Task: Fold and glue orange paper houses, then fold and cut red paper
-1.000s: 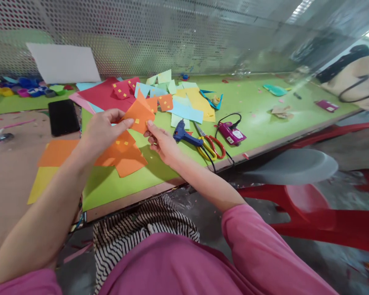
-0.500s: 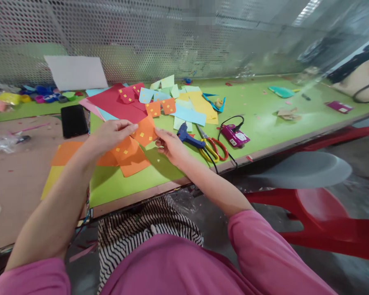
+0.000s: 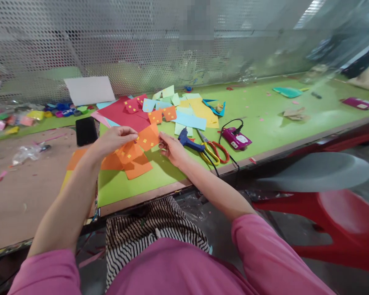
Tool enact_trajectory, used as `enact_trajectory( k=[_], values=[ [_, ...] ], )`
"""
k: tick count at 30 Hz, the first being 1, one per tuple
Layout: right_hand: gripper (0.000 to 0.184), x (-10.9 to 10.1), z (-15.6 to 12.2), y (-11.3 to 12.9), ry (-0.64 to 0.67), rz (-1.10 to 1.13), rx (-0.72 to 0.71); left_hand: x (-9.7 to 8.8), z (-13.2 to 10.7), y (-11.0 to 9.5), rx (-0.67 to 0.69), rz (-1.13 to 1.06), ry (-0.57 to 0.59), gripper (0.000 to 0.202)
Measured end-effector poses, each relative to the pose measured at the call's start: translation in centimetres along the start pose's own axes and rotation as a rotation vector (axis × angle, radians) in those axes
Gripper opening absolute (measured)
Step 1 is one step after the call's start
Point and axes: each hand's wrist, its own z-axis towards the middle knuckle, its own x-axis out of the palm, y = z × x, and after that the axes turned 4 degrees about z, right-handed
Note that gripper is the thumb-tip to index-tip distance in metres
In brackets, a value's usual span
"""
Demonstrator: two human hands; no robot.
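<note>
Between my hands is a piece of orange paper (image 3: 149, 138) with small yellow squares on it. My left hand (image 3: 118, 138) pinches its left edge, and my right hand (image 3: 172, 147) grips its right edge with thumb and fingers. Under it, on the green tabletop (image 3: 172, 174), lie more orange paper sheets (image 3: 137, 167), one also dotted with yellow squares. A blue hot glue gun (image 3: 189, 141) rests just right of my right hand. Beside it are scissors (image 3: 213, 152) with yellow and red-orange handles.
Behind my hands lie cut red, blue, green and yellow papers (image 3: 197, 108). A black phone (image 3: 86, 131) sits left, a purple box with a cable (image 3: 236, 138) right. A mesh panel (image 3: 141, 45) backs the table. A red chair (image 3: 341, 217) stands at right.
The camera view has shifted slightly, so the table appears moved right and a little down. Both hands keep hold of the orange paper, which is tilted a little differently.
</note>
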Motion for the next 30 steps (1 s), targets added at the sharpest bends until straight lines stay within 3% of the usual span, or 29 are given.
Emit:
enact_trajectory(
  k=[4,8,12,17,21,26,30],
  values=[
    [0.044,-0.4,0.0,0.3,0.012,-0.121,-0.027,-1.5,0.1,-0.5,-0.020,0.005,0.022,0.042],
    [0.054,-0.6,-0.5,0.8,0.059,-0.523,-0.294,-2.7,-0.4,-1.7,-0.009,0.096,0.003,0.037],
    [0.027,-0.2,-0.3,2.1,0.146,-0.835,-0.475,-3.0,-0.9,-3.1,0.032,0.141,-0.016,0.039],
    [0.013,0.0,1.5,4.2,0.164,-0.751,-0.370,-3.0,-0.6,-3.4,0.125,0.105,-0.157,0.048],
    [0.010,-1.2,4.4,6.6,0.066,-0.701,-0.330,-3.2,-0.5,-1.7,0.108,0.020,-0.334,0.062],
    [0.006,-4.6,9.4,10.2,-0.132,-0.690,-0.286,-2.7,-1.5,1.6,0.021,0.027,-0.244,0.060],
    [0.031,-6.9,12.6,11.2,-0.208,-0.706,-0.183,-1.6,-1.5,4.0,-0.001,0.031,-0.206,0.058]
  ],
)
